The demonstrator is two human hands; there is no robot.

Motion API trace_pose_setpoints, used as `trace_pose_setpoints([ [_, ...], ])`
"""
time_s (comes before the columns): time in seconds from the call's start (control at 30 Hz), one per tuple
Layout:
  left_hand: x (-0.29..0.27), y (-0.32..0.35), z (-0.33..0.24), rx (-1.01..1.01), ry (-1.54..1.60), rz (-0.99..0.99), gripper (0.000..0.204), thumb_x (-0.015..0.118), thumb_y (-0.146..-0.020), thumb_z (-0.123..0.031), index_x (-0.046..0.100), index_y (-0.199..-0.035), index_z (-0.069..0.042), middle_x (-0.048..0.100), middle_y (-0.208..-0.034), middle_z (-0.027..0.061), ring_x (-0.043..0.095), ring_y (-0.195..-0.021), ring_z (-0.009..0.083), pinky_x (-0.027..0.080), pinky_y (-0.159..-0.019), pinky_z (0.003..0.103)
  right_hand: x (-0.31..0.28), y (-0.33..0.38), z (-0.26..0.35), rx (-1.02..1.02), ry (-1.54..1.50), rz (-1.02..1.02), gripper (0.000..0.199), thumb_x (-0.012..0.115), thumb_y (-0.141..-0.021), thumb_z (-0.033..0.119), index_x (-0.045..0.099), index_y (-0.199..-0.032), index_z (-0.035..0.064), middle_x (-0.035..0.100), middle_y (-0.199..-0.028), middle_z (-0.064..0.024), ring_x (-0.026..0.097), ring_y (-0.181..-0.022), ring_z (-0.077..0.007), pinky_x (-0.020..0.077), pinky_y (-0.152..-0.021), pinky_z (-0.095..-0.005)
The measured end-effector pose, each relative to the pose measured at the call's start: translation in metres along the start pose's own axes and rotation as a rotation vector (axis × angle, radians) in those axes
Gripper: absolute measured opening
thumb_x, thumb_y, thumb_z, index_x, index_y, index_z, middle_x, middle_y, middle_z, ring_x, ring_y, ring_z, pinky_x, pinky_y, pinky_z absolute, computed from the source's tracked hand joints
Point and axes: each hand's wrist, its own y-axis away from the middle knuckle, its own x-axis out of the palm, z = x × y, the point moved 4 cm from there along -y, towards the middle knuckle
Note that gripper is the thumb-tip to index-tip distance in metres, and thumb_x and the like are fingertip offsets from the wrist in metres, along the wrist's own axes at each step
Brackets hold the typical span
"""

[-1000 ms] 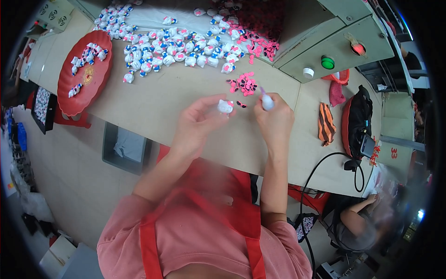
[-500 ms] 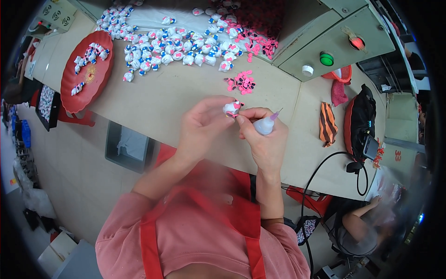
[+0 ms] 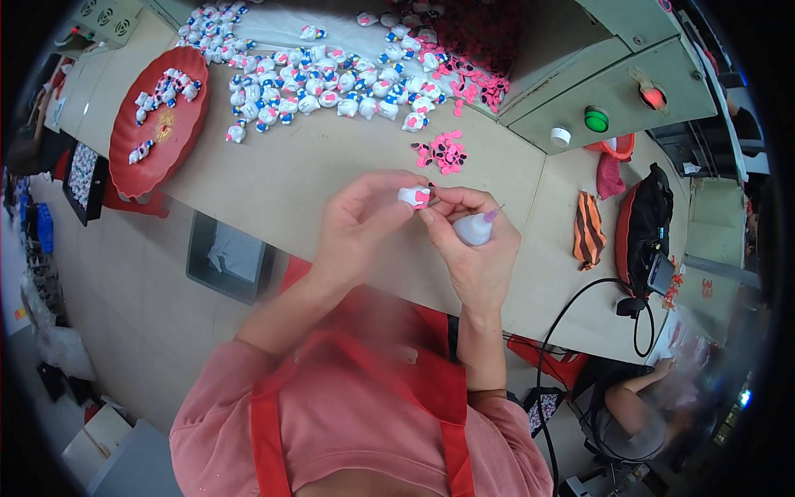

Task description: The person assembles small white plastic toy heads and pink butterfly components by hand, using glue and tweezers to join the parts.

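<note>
My left hand (image 3: 354, 219) pinches a small white figurine (image 3: 411, 197) with a pink patch between thumb and fingers, above the front of the table. Close against the figurine's right side are the thumb and fingertips of my right hand (image 3: 480, 269). The same hand keeps a small squeeze bottle (image 3: 472, 230) in its grip, its thin needle tip pointing up and right. Whether the right fingertips also hold a tiny piece is too small to tell. Just beyond the hands lies a little pile of pink and black flat pieces (image 3: 445, 151).
Many white and blue figurines (image 3: 331, 83) cover the table's far side, beside more pink pieces (image 3: 484, 85). A red scalloped tray (image 3: 132, 170) with several figurines stands left. On the right are a control box (image 3: 617, 91), a striped pouch (image 3: 589, 232), a black bag (image 3: 644, 215) and a cable (image 3: 553, 327). A co-worker (image 3: 633, 406) sits lower right.
The figurine has been turned in my fingers, so a different side with a pink patch faces up. Both hands stay close together, and the bottle remains in my right hand. The view has shifted slightly.
</note>
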Motion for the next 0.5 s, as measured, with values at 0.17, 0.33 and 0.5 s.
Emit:
trace_pose_setpoints([
  [0.17, 0.011, 0.003, 0.009, 0.196, -0.030, -0.030, 0.024, 0.051, -0.084, 0.004, 0.050, -0.108, 0.002, 0.049, -0.114, 0.0140, 0.053, -0.105, 0.0251, 0.041, -0.092, 0.035, -0.003, 0.002, -0.003, -0.083, 0.123, -0.061, 0.013, 0.070, -0.069, 0.000, 0.063, -0.080, 0.0030, 0.062, -0.075, -0.0040, 0.059, -0.069, -0.0100, 0.0468, -0.062, -0.0246],
  [0.33, 0.016, 0.006, 0.006, 0.337, -0.117, -0.067, 0.021, 0.050, -0.085, 0.003, 0.049, -0.106, 0.001, 0.047, -0.113, 0.0135, 0.053, -0.105, 0.0264, 0.041, -0.092, 0.036, -0.003, 0.004, 0.003, -0.293, 0.197, -0.010, 0.010, 0.067, -0.072, -0.003, 0.059, -0.078, -0.0024, 0.058, -0.073, -0.0017, 0.052, -0.065, -0.0056, 0.0420, -0.057, -0.0192],
  [0.5, 0.018, 0.006, 0.011, 0.326, -0.090, -0.052, 0.021, 0.050, -0.085, 0.003, 0.050, -0.106, 0.001, 0.048, -0.113, 0.0141, 0.053, -0.105, 0.0261, 0.041, -0.092, 0.036, -0.012, 0.000, -0.001, -0.107, 0.117, 0.015, 0.013, 0.070, -0.068, 0.001, 0.061, -0.076, 0.0023, 0.060, -0.074, -0.0047, 0.059, -0.068, -0.0109, 0.0463, -0.061, -0.0250],
])
